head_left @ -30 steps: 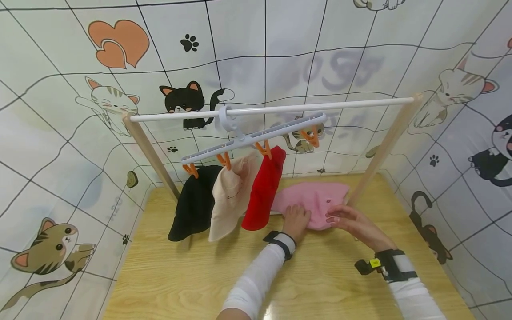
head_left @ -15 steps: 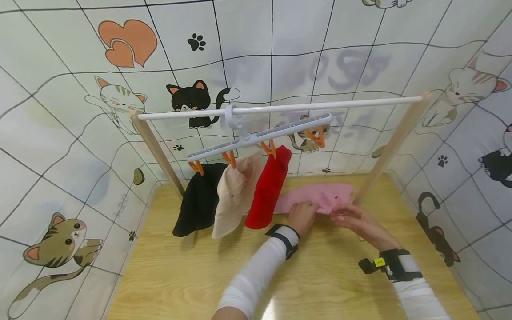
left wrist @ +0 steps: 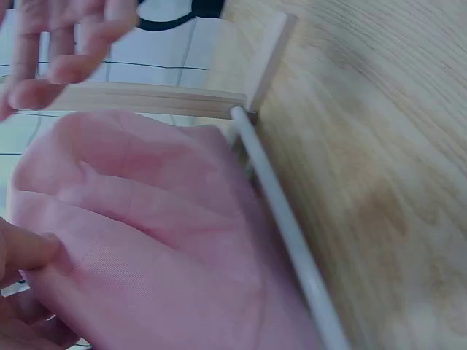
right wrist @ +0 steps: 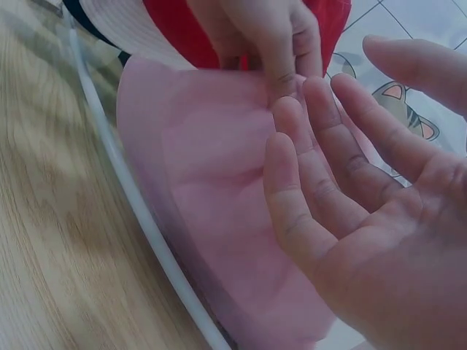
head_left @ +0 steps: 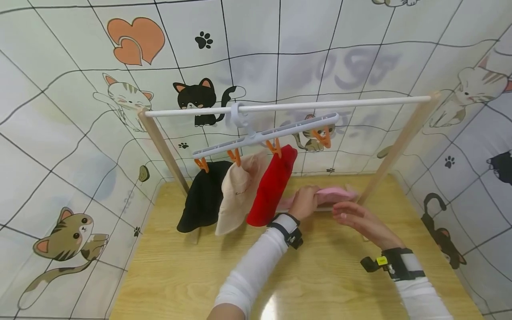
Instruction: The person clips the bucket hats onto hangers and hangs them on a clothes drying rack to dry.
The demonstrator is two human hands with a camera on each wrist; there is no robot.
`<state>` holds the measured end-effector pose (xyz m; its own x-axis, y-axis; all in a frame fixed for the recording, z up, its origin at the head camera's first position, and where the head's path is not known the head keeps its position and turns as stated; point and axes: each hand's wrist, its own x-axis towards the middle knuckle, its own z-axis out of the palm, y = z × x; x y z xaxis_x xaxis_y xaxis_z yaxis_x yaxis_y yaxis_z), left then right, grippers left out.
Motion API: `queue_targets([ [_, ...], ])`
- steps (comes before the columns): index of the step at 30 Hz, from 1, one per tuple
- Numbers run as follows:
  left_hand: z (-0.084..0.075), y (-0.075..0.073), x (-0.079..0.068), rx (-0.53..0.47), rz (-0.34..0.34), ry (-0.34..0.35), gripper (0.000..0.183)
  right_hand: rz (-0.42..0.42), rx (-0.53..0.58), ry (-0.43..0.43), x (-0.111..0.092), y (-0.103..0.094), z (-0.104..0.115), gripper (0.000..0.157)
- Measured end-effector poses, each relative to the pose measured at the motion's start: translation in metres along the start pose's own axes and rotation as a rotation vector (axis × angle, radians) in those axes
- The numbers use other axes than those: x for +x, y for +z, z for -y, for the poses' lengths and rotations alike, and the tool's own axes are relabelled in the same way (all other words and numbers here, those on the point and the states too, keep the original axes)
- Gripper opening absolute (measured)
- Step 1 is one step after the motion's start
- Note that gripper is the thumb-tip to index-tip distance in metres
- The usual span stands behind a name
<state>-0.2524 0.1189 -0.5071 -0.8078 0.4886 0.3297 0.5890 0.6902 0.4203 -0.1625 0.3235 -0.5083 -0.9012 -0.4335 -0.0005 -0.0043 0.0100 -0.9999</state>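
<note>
A pink bucket hat (head_left: pixel 335 193) is behind the rack's low front bar, under the right half of the rack. My left hand (head_left: pixel 306 202) pinches its edge between thumb and fingers, and in the left wrist view the pink cloth (left wrist: pixel 146 240) hangs creased from that pinch. Just to the right, my right hand (head_left: pixel 362 222) has its fingers extended and slightly bent, palm toward the hat, holding nothing. Black (head_left: pixel 205 195), cream (head_left: pixel 236 200) and red (head_left: pixel 274 186) bucket hats hang from orange clips on a pale hanger (head_left: pixel 266 135).
The hanger hooks over the white top rail (head_left: pixel 332 105) of a wooden-legged rack (head_left: pixel 400 146). At its right end, an orange clip (head_left: pixel 323 138) hangs with nothing in it. The wooden table (head_left: pixel 180 275) meets cat-printed walls at the back and sides.
My left hand has taken hold of the pink hat and lifted its near edge up and back, so the hat, earlier flat, is now tilted. The right hand stays nearly in place.
</note>
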Motion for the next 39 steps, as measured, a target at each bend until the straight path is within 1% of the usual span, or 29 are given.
queue_targets([
  [3,-0.003,-0.008,0.003,-0.048,0.033,-0.020,0.015,-0.005,0.009,0.002,0.000,0.000,0.001,0.035],
  [7,-0.006,-0.020,0.005,-0.107,0.035,-0.056,0.011,-0.011,0.004,0.004,-0.001,0.000,0.001,0.037],
  [9,-0.004,-0.024,0.007,-0.129,0.026,-0.049,0.009,0.000,0.004,-0.009,0.000,0.000,0.002,0.039],
  [11,0.000,-0.028,0.009,-0.140,0.040,-0.037,0.010,0.008,0.011,-0.013,0.000,0.000,0.002,0.040],
  [12,0.007,-0.023,0.012,-0.144,0.029,-0.010,0.013,0.012,0.016,-0.016,0.000,0.000,0.002,0.040],
  [13,0.008,-0.026,0.013,-0.149,0.046,-0.004,0.015,0.013,0.021,-0.015,0.000,0.000,0.002,0.040],
  [15,0.009,-0.033,0.015,-0.154,0.088,-0.018,0.016,0.018,0.026,-0.022,0.001,0.000,0.002,0.039],
  [18,0.009,-0.046,0.016,-0.182,0.151,-0.064,0.017,0.035,0.044,-0.050,0.002,0.000,0.002,0.038],
  [19,0.003,-0.057,0.015,-0.191,0.190,-0.098,0.015,0.042,0.050,-0.062,0.002,0.001,0.002,0.038],
  [22,0.003,-0.064,0.015,-0.195,0.208,-0.104,0.015,0.058,0.065,-0.087,0.003,0.001,0.002,0.038],
  [23,0.004,-0.065,0.015,-0.196,0.207,-0.101,0.015,0.060,0.070,-0.087,0.003,0.001,0.002,0.038],
  [26,0.006,-0.065,0.015,-0.195,0.175,-0.071,0.018,0.054,0.054,-0.082,0.003,-0.001,0.001,0.037],
  [30,0.007,-0.067,0.016,-0.234,0.122,-0.055,0.018,0.045,0.024,-0.068,0.003,-0.004,0.003,0.036],
  [35,0.006,-0.070,0.016,-0.310,0.093,-0.081,0.016,0.042,-0.003,-0.056,0.005,-0.008,0.011,0.038],
  [39,0.001,-0.076,0.016,-0.332,0.069,-0.115,0.017,0.063,-0.002,-0.071,0.008,-0.012,0.019,0.038],
])
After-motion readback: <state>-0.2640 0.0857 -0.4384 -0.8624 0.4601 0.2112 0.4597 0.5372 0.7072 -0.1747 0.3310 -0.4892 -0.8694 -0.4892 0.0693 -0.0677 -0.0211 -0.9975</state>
